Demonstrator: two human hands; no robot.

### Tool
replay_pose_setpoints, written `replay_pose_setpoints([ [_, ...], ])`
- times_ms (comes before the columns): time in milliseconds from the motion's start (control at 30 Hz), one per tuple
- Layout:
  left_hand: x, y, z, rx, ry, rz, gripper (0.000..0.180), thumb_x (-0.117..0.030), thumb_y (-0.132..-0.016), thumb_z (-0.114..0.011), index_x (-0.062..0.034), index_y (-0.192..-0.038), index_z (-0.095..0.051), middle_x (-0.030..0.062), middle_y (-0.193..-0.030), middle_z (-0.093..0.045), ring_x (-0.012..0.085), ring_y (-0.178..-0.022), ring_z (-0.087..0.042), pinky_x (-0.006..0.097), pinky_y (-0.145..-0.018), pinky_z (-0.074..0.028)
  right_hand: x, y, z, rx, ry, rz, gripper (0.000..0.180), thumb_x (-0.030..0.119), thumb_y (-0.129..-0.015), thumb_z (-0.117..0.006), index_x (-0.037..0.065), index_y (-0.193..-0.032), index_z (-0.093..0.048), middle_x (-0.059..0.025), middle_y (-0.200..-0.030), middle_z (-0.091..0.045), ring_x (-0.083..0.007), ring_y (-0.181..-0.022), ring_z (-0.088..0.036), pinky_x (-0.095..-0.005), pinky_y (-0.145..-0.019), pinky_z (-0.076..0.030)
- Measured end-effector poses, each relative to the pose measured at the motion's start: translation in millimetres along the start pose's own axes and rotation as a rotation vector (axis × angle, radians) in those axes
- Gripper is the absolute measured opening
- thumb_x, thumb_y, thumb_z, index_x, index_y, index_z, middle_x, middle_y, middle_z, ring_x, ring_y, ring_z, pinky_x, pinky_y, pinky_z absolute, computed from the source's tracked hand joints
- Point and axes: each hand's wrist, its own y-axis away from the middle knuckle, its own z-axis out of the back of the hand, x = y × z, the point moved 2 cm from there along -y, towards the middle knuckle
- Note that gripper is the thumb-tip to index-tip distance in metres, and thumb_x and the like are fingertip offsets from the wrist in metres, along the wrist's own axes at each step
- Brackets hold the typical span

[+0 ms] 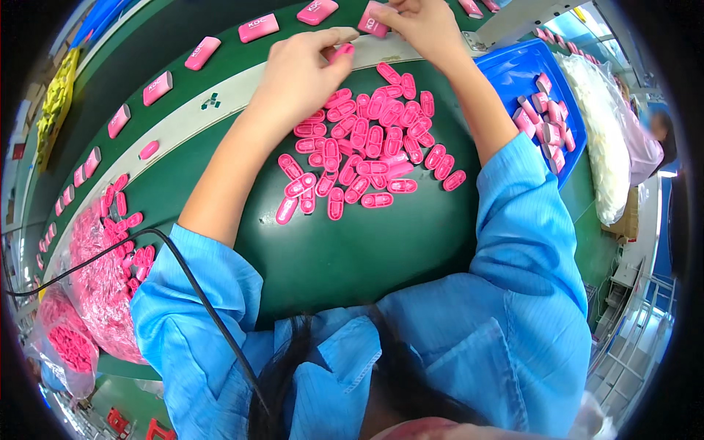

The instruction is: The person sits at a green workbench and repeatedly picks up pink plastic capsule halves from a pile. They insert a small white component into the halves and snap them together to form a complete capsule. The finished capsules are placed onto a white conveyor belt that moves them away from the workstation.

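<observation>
Forty-odd pink oval caps (pixel 374 141) piled toward 12 o'clock, overlapping, exact count unclear. One blue bin (pixel 506 72), 2 o'clock: pink cases. Two clear bags (pixel 106 312), 8–9 o'clock: pink caps. One pink case (pixel 372 22), 12 o'clock, finger-pinched by right hand (pixel 422 26); long axis roughly 9-to-3. Left hand (pixel 299 72), curled, pinches small pink piece (pixel 339 52).
</observation>
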Motion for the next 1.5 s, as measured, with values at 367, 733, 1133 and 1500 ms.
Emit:
replay_pose_setpoints([
  [367,34,-2,-6,-0.111,0.793,0.215,0.033,-0.007,-0.092,-0.066,0.0011,-0.123,-0.06,0.0116,-0.106,-0.071,0.0168,-0.095,-0.069,0.027,-0.08,-0.058,4,40,-18,0.267,-0.496,-0.207,0.032,0.019,-0.093,-0.068,-0.002,-0.117,-0.06,-0.009,-0.103,-0.068,-0.0146,-0.088,-0.069,-0.0235,-0.079,-0.056],
  [733,24,5,-5,-0.138,0.768,0.205,0.034,0.001,-0.091,-0.065,0.0037,-0.125,-0.059,0.0108,-0.105,-0.07,0.013,-0.089,-0.067,0.024,-0.078,-0.056,9,43,-23,0.289,-0.81,-0.231,0.019,0.003,-0.092,-0.066,-0.001,-0.11,-0.059,-0.011,-0.101,-0.069,-0.0171,-0.087,-0.069,-0.0269,-0.08,-0.057],
  [1133,-17,27,-5,-0.351,-0.272,-0.131,0.033,-0.01,-0.093,-0.057,0.0101,-0.119,-0.058,0.0324,-0.087,-0.063,0.042,-0.077,-0.067,0.043,-0.065,-0.052,33,55,-31,0.106,-0.582,0.012,0.018,-0.001,-0.09,-0.066,-0.003,-0.106,-0.058,-0.0135,-0.1,-0.069,-0.0161,-0.087,-0.069,-0.0274,-0.078,-0.058],
  [1500,27,4,-7,-0.114,0.418,0.048,0.033,-0.007,-0.09,-0.065,0.0035,-0.121,-0.06,0.0168,-0.106,-0.07,0.0244,-0.092,-0.071,0.033,-0.078,-0.058,20,44,-20,0.249,-0.74,-0.222,0.014,0.0,-0.091,-0.065,-0.005,-0.103,-0.06,-0.0145,-0.098,-0.07,-0.0179,-0.086,-0.07,-0.0275,-0.078,-0.058],
])
